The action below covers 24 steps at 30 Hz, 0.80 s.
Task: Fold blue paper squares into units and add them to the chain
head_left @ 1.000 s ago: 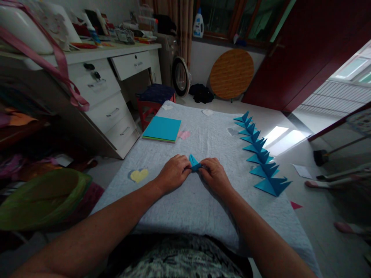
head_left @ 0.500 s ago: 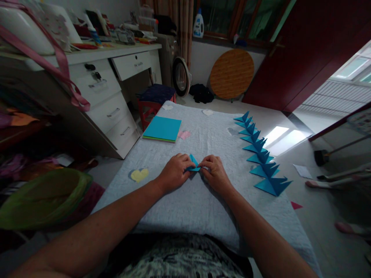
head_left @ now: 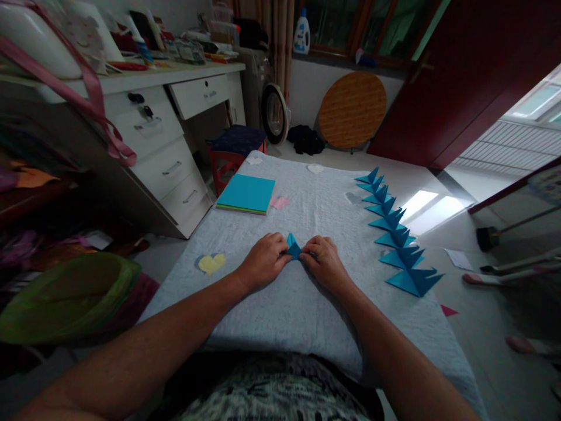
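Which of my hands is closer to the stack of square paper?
Left. Your left hand is on the near side of the paper stack, slightly right of its middle; your right hand is farther right, past the folded blue piece.

Light [head_left: 440, 211] gleams on the pale floor [head_left: 480, 318] near a dark-red door [head_left: 464, 76], across from a white desk [head_left: 153, 155].
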### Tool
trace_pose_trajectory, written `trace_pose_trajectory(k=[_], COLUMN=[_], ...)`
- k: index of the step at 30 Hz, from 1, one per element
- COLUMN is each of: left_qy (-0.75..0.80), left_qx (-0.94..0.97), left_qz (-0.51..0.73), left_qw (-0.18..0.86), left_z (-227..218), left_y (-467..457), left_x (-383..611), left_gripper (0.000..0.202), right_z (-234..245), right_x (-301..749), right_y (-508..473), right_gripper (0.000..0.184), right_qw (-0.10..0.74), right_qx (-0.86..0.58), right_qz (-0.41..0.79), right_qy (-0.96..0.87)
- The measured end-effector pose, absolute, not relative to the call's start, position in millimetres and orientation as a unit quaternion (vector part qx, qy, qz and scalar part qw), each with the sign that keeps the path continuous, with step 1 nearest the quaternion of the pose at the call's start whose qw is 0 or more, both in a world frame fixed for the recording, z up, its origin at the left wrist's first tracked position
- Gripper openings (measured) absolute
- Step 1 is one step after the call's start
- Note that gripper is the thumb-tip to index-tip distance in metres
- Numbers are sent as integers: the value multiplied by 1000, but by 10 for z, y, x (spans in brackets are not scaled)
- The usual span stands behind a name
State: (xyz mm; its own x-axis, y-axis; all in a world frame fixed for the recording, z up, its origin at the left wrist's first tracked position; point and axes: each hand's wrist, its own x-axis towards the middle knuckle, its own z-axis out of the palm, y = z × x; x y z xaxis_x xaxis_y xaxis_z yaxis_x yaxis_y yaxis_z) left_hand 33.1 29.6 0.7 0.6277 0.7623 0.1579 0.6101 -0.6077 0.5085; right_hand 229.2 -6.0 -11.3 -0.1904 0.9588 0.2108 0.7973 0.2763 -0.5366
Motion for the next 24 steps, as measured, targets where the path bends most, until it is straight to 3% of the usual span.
trace_pose_trajectory(k=[12,24], left_qy=[461,505], left_qx=[861,839], left_qz=[147,152], left_qw=[159,136], left_z=[-33,-43], left_y=[336,305], left_x=[389,382], left_gripper=[28,23], right_z=[-146,-151], right_x=[2206,2200], right_y=[-63,-65], right_gripper=[16,17], right_qw=[255,261], right_qx=[-637,-639], right_qz=[121,106], right_qy=[-717,-716])
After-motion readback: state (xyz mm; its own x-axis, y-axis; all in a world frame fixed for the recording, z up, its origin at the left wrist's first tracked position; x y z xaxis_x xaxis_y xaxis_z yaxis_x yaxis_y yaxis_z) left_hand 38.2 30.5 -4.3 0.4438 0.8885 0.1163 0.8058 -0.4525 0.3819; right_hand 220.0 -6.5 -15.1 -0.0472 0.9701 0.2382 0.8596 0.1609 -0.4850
